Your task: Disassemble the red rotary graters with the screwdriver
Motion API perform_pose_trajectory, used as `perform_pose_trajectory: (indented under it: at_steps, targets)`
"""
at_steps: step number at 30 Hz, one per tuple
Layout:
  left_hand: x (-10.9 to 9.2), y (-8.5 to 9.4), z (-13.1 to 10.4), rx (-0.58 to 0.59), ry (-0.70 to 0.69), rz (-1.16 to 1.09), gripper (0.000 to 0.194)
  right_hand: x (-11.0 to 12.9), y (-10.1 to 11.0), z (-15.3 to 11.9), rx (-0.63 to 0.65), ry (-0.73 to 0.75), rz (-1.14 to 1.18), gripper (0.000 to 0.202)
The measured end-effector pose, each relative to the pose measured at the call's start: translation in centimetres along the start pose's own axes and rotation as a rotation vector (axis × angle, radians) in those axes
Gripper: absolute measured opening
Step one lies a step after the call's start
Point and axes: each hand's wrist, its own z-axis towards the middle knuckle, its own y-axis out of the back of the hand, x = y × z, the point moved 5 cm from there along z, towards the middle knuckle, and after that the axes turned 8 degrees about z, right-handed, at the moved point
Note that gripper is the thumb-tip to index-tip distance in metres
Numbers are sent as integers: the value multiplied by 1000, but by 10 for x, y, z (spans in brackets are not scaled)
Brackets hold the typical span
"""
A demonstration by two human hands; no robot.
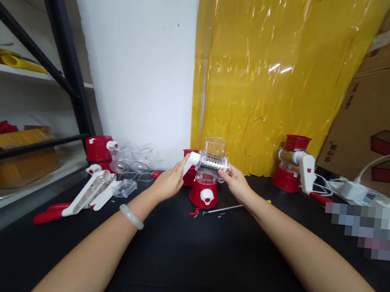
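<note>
A rotary grater stands upright in front of me, with a red base, a clear hopper and a metal grating drum lying sideways in the clear housing. My left hand is closed around the white crank handle at the drum's left end; the handle's red grip pokes out beyond the hand. At the opposite end, my right hand pinches the drum's right edge, thumb in front. Its other fingers are partly hidden behind the housing. A white knob sits on the base's front.
Loose white-and-red crank handles, clear plastic parts and red bases lie at left. A thin rod and a small red screwdriver-like piece lie before the grater. Another grater and a power strip stand right.
</note>
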Motion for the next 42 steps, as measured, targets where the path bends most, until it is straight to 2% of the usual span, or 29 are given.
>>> perform_pose_trajectory:
  at_steps: [4, 8, 10, 12, 14, 16, 21, 26, 31, 33, 35, 39, 42]
  targets:
    - [3, 0, -1, -4, 37, -55, 87, 1, 0, 0, 4, -8, -26, 39]
    - [3, 1, 2, -13, 79, -345, 83, 1, 0, 0, -12, 3, -16, 39]
    - [-2, 5, 9, -14, 69, -522, 74, 0, 0, 0, -24, 5, -16, 38]
    - [-7, 11, 20, -52, 88, -611, 56, -1, 0, 0, -28, 7, -16, 39]
    - [-12, 19, 33, -129, 118, -584, 42, -2, 0, 1, -28, 9, -10, 40]
    - [-18, 25, 45, -186, 122, -468, 36, -4, 0, 1, -20, 6, 7, 41]
    - [-21, 28, 62, -186, 78, -229, 30, -7, 1, 2, 2, 6, 17, 40]
    - [-17, 25, 64, -153, -29, -263, 28, -9, 2, 4, 14, 25, -17, 35]
    - [-16, 18, 58, -365, 95, -344, 26, -9, 4, 4, 17, 29, -31, 33]
    - [-16, 17, 57, -400, 130, -346, 26, -8, 3, 4, 20, 24, -27, 33]
    - [-15, 18, 58, -360, 98, -363, 25, -7, 3, 3, 22, 19, -18, 34]
    - [-15, 22, 63, -203, -8, -392, 23, -5, 3, 3, 22, 15, -17, 37]
    - [-15, 21, 61, -247, 29, -393, 23, -5, 3, 3, 17, 22, -43, 38]
